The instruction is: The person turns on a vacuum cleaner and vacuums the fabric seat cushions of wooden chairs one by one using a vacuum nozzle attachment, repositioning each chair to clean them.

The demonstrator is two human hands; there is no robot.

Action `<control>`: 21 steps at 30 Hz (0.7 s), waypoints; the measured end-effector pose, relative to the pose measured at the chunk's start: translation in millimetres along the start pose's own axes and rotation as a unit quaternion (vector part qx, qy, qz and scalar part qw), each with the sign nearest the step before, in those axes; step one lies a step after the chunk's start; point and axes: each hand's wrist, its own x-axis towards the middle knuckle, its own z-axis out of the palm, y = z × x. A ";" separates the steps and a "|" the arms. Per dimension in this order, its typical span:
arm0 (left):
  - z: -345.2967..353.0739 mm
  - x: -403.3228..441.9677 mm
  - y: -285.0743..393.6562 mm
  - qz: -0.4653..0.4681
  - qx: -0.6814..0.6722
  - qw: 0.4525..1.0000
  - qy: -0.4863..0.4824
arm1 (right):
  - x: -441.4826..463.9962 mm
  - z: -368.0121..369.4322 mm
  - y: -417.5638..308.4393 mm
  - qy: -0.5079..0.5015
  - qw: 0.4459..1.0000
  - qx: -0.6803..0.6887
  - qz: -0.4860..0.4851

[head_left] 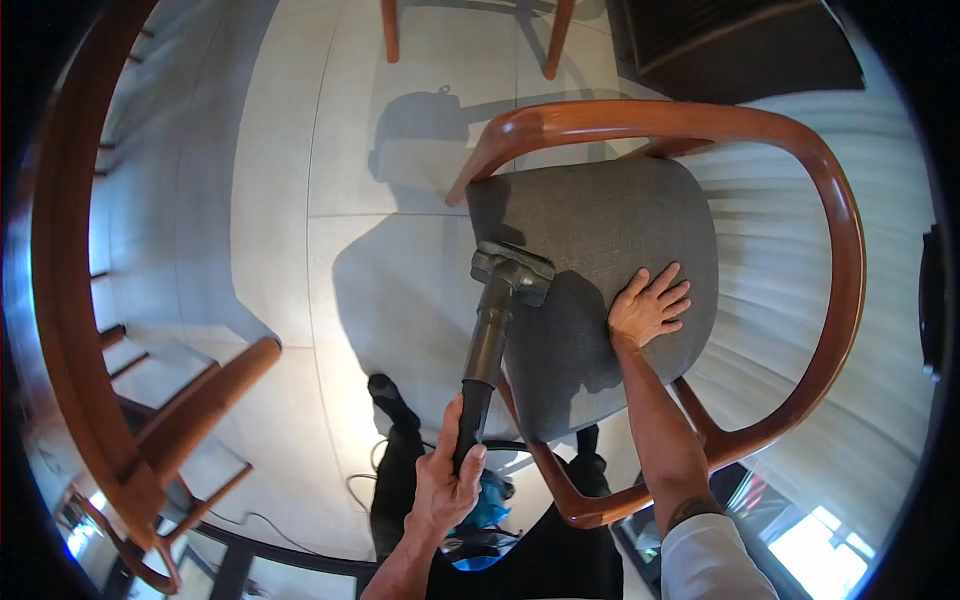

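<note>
My left hand (pixel 447 485) is wrapped around the black handle end of a vacuum cleaner wand (pixel 488 335). The wand's upholstery nozzle (pixel 512 270) rests at the left edge of a grey fabric chair seat (pixel 590 220). Fingers spread, my right hand (pixel 652 307) lies flat on the right part of the same seat. Around the seat curves the chair's brown wooden frame (pixel 845 220), forming the armrests and back. Between my legs a blue and black object (pixel 488 505) is partly hidden.
A wooden table edge (pixel 65 280) runs down the left side, with another wooden chair (pixel 205 410) by it. Thin cords (pixel 355 490) lie on the tiled floor (pixel 270 420). A white curtain (pixel 765 270) hangs to the right, and a dark cabinet (pixel 740 50) stands at top right.
</note>
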 end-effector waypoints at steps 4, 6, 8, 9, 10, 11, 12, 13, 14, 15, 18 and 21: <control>-0.8 11.5 23.9 0.053 0.055 0.997 -0.017 | -3.1 3.6 2.8 0.018 1.000 0.009 -0.007; -0.5 23.0 33.8 0.066 0.076 0.995 -0.020 | -3.2 5.1 2.0 0.026 0.999 0.002 -0.019; 1.3 39.8 50.0 0.085 0.095 0.992 -0.007 | -3.7 9.9 4.1 0.026 1.000 0.004 -0.015; 4.8 58.9 64.5 0.099 0.101 0.990 0.000 | -3.1 10.9 5.4 0.037 0.999 0.006 -0.021; 9.6 79.5 81.6 0.104 0.102 0.989 0.002 | -3.0 12.3 5.3 0.036 0.999 0.008 -0.016; 14.4 101.9 98.8 0.111 0.103 0.989 0.004 | -2.7 14.3 5.7 0.035 0.999 0.002 -0.016; 18.9 128.7 112.9 0.114 0.108 0.988 -0.001 | -2.8 14.6 6.8 0.034 0.999 -0.006 -0.016; 23.3 157.1 124.7 0.117 0.108 0.987 -0.031 | -4.1 12.9 6.6 0.036 0.999 -0.004 -0.009; 26.4 172.2 132.1 0.121 0.107 0.985 -0.061 | -5.2 9.8 4.8 0.020 1.000 -0.004 -0.007; 20.5 166.3 130.3 0.128 0.112 0.983 -0.063 | -4.2 7.2 1.1 0.004 1.000 -0.002 -0.005; -15.2 96.3 109.8 0.067 0.069 0.992 -0.085 | -5.1 6.9 1.4 -0.018 1.000 -0.002 0.005; -12.3 77.8 110.0 0.095 0.103 0.984 -0.113 | -10.6 -1.2 4.2 -0.038 0.999 0.020 0.003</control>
